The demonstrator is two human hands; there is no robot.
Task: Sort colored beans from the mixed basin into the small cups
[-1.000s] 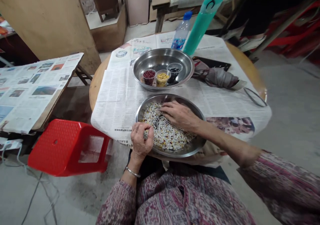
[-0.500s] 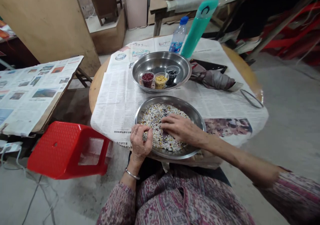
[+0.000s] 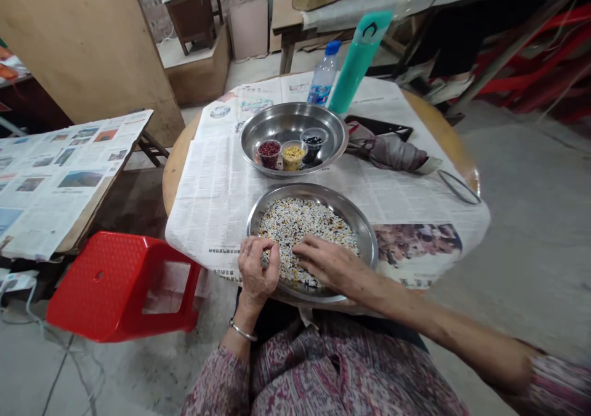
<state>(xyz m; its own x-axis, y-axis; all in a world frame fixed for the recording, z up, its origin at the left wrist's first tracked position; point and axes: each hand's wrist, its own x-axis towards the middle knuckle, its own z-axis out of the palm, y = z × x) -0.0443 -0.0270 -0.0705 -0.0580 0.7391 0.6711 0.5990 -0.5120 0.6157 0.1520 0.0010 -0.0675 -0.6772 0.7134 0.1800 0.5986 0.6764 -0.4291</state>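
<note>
A steel pan at the near edge of the round table holds a spread of mixed white, dark and yellow grains. My left hand rests on the pan's near-left rim with its fingers curled together. My right hand lies flat on the grains at the near side, fingers stretched toward the left. Behind it a second steel pan carries three small cups: red beans, yellow grains and black beans.
Newspaper covers the table. At the back stand a water bottle and a teal flask; a folded grey umbrella lies to the right. A red plastic stool is on the floor at left, beside another papered table.
My right hand has drawn back across the grains from the far middle of the pan to its near side. The left hand has stayed on the rim.
</note>
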